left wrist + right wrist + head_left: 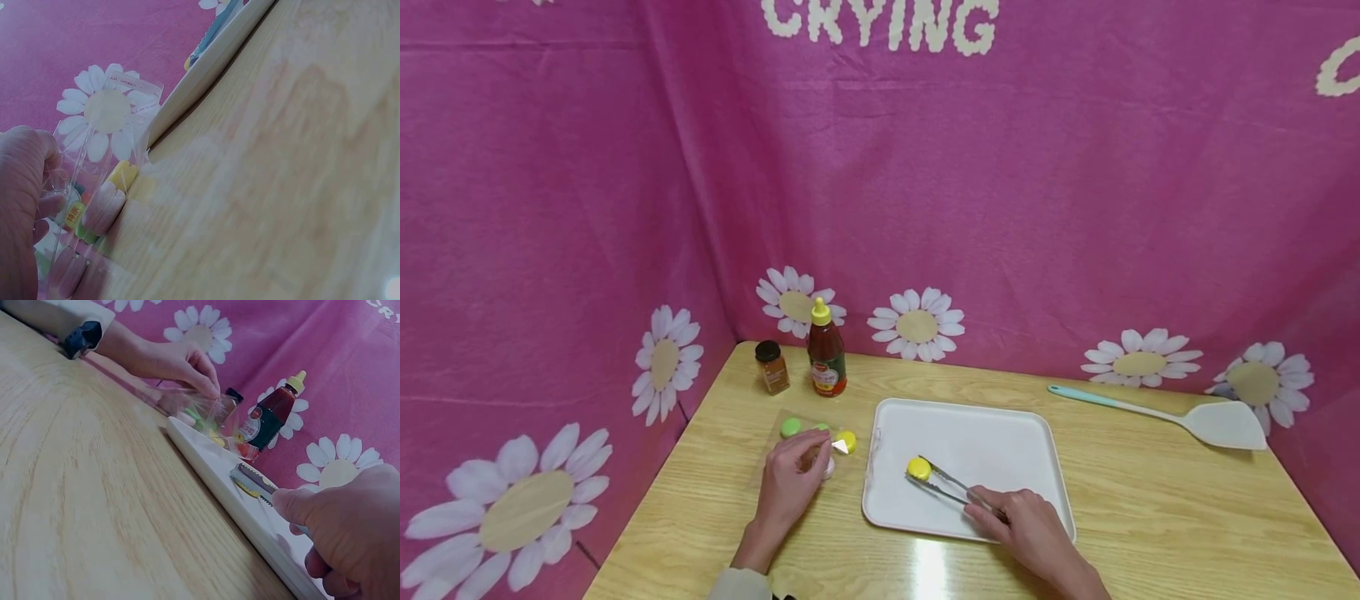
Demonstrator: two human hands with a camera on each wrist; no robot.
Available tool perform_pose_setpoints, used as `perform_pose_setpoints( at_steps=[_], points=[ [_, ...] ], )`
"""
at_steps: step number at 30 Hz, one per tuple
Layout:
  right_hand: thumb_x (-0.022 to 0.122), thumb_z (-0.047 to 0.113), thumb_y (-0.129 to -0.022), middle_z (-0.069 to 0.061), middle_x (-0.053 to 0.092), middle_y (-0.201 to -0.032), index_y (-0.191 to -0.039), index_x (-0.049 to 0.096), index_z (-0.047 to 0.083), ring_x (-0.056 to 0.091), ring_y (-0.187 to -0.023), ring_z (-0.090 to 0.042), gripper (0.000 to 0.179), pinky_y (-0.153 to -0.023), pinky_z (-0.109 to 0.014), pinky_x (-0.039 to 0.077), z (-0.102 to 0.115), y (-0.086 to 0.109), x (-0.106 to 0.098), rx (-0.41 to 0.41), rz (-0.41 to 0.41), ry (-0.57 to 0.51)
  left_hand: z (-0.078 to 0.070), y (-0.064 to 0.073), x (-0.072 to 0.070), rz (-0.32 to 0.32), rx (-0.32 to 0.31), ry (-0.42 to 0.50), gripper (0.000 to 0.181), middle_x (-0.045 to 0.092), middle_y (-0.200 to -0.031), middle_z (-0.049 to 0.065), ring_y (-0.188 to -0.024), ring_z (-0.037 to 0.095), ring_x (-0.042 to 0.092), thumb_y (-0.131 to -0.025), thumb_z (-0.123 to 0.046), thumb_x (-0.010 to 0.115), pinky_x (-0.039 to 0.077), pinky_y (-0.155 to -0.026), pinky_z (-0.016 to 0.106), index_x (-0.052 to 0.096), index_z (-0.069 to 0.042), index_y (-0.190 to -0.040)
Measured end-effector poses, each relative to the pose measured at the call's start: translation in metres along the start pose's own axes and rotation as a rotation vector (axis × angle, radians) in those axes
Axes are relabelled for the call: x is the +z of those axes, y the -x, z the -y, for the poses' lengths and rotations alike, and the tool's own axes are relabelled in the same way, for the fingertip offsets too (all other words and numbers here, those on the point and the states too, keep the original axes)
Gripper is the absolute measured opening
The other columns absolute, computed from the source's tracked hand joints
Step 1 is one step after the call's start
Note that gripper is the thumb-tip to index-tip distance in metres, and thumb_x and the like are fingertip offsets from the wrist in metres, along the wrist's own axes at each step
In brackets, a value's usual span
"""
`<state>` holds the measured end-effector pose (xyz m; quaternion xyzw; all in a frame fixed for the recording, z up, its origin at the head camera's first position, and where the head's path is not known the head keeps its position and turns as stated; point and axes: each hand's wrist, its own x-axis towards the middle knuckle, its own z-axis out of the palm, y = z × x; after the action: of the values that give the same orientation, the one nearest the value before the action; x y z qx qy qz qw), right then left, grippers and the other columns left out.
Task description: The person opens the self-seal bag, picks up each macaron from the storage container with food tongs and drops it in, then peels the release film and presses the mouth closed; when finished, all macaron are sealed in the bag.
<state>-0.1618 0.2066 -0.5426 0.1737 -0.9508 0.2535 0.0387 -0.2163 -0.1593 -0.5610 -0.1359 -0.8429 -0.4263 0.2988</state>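
My left hand [788, 479] pinches the upper edge of a clear plastic bag [134, 87] left of the tray. Inside the bag lie several macarons, among them a green one [791, 427], a yellow one [846, 442] and a pink one [105, 209]. Over the white tray [1000, 429], my right hand [1030, 525] grips metal tongs [942, 492] that point left. Their serrated tips lie on either side of another yellow macaron [918, 468], low over the tray's left half.
Behind the bag stand a brown jar with a black lid [772, 373] and a red sauce bottle with a yellow cap [827, 358]. A white turner with a turquoise handle [1223, 423] lies at the back right. Pink cloth [1000, 208] hangs along the table's back and left edges.
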Motion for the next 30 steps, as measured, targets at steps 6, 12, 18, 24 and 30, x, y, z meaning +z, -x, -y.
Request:
perform_pose_setpoints(
  at_steps=[6,12,18,24,30],
  points=[
    [0.07,0.047,-0.098,0.024,0.042,-0.053,-0.121,0.08,0.018,0.048,-0.065,0.002,0.038,-0.058,-0.02,0.037,-0.002,-0.001,-0.002,-0.008,-0.029,0.014,0.001,0.001,0.0,-0.015,0.01,0.004,0.017,0.08,-0.108,0.005,-0.104,0.023,0.076,-0.088,-0.007,0.083,0.058,-0.093,0.048,0.082,-0.004,-0.104],
    [0.072,0.046,-0.097,0.021,0.052,-0.055,-0.12,0.081,0.02,0.052,-0.065,0.002,0.036,-0.058,-0.02,0.041,0.002,-0.008,-0.003,-0.026,-0.063,0.005,0.002,0.001,-0.002,-0.025,0.017,0.009,0.016,0.08,-0.107,0.005,-0.103,0.022,0.076,-0.088,-0.006,0.083,0.057,-0.093,0.045,0.082,-0.004,-0.103],
    [0.073,0.045,-0.096,0.014,0.06,-0.057,-0.119,0.081,0.016,0.049,-0.06,0.0,0.038,-0.053,-0.021,0.038,0.015,-0.026,-0.005,-0.05,-0.071,0.011,0.004,0.001,-0.001,-0.041,0.033,0.011,0.016,0.08,-0.106,0.006,-0.101,0.024,0.076,-0.087,-0.003,0.084,0.057,-0.091,0.045,0.082,-0.003,-0.103],
    [0.073,0.043,-0.097,0.02,0.048,-0.054,-0.117,0.081,0.017,0.039,-0.058,0.001,0.034,-0.049,-0.02,0.033,0.029,-0.042,-0.002,-0.16,-0.075,0.011,0.004,0.001,0.0,-0.043,0.05,0.026,0.017,0.08,-0.106,0.008,-0.101,0.026,0.076,-0.086,-0.002,0.084,0.058,-0.091,0.047,0.081,-0.001,-0.102],
    [0.069,0.045,-0.1,0.021,0.044,-0.057,-0.115,0.081,0.02,0.041,-0.058,0.001,0.032,-0.051,-0.021,0.035,0.039,-0.055,0.005,-0.235,-0.036,-0.001,0.003,0.0,0.0,-0.037,0.06,0.026,0.016,0.08,-0.107,0.007,-0.102,0.025,0.076,-0.087,-0.004,0.083,0.057,-0.091,0.045,0.081,-0.002,-0.103]
  ],
)
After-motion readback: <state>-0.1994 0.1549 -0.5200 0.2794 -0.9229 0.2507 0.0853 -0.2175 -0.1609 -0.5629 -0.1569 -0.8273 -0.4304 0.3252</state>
